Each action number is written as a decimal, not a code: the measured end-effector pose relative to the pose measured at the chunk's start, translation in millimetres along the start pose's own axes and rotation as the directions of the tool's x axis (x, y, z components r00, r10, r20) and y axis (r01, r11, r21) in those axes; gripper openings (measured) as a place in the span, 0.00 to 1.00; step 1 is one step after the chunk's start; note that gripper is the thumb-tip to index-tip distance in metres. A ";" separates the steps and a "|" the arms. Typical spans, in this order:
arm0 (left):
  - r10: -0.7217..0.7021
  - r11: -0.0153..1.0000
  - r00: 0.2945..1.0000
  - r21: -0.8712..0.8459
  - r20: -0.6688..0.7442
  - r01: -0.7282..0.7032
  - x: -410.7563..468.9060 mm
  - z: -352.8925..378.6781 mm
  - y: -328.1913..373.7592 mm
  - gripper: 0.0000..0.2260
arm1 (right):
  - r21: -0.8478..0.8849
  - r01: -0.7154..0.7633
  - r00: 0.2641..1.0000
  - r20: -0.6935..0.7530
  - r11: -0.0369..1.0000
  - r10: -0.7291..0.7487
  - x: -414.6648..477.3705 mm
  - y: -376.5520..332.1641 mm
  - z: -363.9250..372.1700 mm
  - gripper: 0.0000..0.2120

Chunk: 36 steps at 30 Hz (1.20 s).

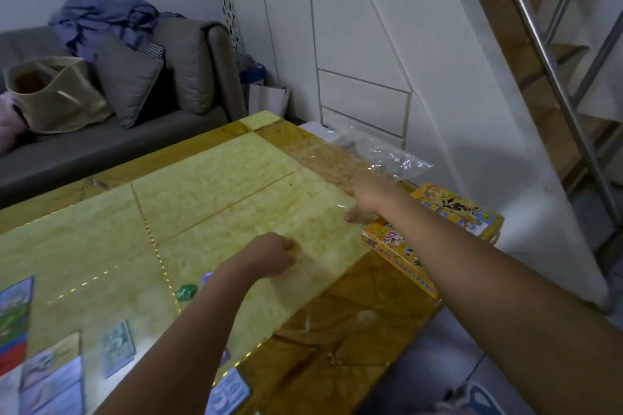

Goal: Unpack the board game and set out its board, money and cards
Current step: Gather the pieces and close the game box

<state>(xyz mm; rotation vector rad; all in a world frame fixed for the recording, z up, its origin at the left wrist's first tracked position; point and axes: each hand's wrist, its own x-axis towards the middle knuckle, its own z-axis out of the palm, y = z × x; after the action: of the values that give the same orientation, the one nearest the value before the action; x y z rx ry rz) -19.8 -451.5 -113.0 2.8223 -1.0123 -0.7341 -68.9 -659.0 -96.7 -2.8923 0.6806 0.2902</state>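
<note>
- The right hand (365, 195) reaches the crumpled clear plastic wrapper (387, 158) near the far right corner of the yellow-green marbled surface (219, 178), probably to clear it. Blur hides any grip.
- The left hand (271, 256) is clenched mid-surface; what it holds, if anything, I cannot tell.
- The yellow cardboard game box (451, 209) lies along the right edge.
- The colourful board (17, 330) and the pale blue stack of notes (118, 347) sit near-left, leaving room in the middle.

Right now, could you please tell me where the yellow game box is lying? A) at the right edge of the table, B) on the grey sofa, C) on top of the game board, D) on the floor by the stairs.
A: the yellow game box lies at the right edge of the table, just nearer than the clear plastic wrap.
</note>
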 end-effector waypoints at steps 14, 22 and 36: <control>-0.053 0.675 0.998 -0.734 0.045 0.069 -14.5 -15.1 -7.3 0.33 | 0.123 0.018 0.832 -0.553 0.992 0.053 -29.4 -44.3 -22.0 0.14; 0.061 -0.017 0.962 -0.964 -0.267 -0.266 -56.5 -56.4 12.9 0.35 | -0.025 0.338 0.527 -0.823 0.941 -0.211 -98.3 -65.3 -31.5 0.05; 0.088 -0.015 0.946 -0.950 -0.313 -0.313 -171.4 -55.1 -71.5 0.15 | 0.826 0.327 0.903 -0.417 0.460 0.106 -145.6 -61.2 -29.4 0.16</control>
<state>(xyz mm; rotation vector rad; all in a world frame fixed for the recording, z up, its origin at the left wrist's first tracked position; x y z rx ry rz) -68.2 -296.4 -7.5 1.3060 -0.4244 -0.7007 -164.6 -548.9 -29.3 -1.9055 0.4559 -0.5872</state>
